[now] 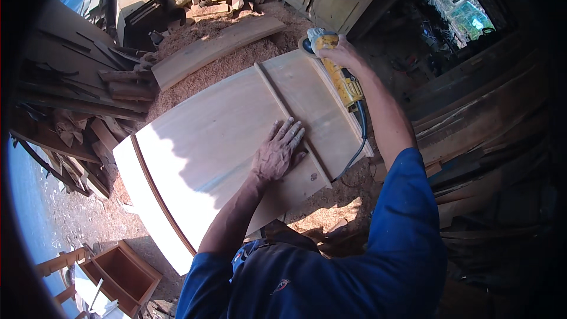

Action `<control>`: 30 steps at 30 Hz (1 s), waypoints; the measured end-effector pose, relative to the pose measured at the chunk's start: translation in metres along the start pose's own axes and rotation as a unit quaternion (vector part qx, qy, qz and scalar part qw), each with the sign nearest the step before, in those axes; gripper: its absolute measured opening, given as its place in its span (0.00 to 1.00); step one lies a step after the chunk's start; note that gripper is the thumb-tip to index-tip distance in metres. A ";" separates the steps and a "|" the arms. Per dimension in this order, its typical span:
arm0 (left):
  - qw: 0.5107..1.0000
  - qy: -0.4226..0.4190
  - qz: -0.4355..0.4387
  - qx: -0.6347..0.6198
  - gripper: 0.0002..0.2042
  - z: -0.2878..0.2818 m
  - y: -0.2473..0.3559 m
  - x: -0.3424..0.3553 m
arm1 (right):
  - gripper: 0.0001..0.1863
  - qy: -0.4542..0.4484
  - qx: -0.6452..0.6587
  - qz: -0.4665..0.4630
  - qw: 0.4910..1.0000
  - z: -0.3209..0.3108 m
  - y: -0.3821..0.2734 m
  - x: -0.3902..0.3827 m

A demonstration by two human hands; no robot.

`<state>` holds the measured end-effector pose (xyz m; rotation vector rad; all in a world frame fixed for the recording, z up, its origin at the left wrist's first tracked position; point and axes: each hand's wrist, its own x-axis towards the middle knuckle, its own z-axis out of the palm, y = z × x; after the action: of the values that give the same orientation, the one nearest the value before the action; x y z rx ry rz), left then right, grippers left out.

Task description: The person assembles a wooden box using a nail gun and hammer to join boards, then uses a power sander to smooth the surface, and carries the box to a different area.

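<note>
Gripping a yellow grinder [342, 84], right hand [336, 52] sits by far right corner of the wooden panel [221, 118]; left hand [276, 155] lies open across a thin strip [271, 90].

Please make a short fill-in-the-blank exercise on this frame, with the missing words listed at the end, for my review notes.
1. The person's ____ hand grips the angle grinder.
2. The left hand lies palm ____ on the wooden panel.
3. Between left and right, the panel's brightly sunlit end lies toward the picture's ____.
4. The person's sleeves are ____ in colour.

Missing words: right; down; left; blue.
</note>
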<state>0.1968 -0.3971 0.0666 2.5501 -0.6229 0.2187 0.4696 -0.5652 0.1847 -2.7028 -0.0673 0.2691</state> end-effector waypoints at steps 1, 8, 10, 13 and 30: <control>1.000 0.005 -0.002 -0.005 0.30 0.000 0.000 0.000 | 0.58 0.000 -0.002 0.003 1.000 -0.002 -0.002 -0.001; 1.000 0.005 0.003 -0.007 0.29 0.001 0.000 0.003 | 0.56 -0.003 0.027 0.009 1.000 -0.005 0.018 -0.024; 1.000 0.004 0.009 -0.011 0.29 0.004 0.001 0.004 | 0.56 0.002 0.032 0.025 0.999 -0.003 0.033 -0.034; 1.000 0.007 0.012 -0.001 0.28 0.006 0.000 0.003 | 0.57 -0.001 0.037 0.034 0.999 -0.001 0.057 -0.058; 0.998 0.036 0.048 0.007 0.28 0.009 0.002 0.001 | 0.60 0.019 0.034 0.124 0.992 -0.010 0.116 -0.232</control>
<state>0.1972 -0.4038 0.0596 2.5148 -0.7199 0.3481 0.2451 -0.6956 0.1867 -2.6453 0.2855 0.2860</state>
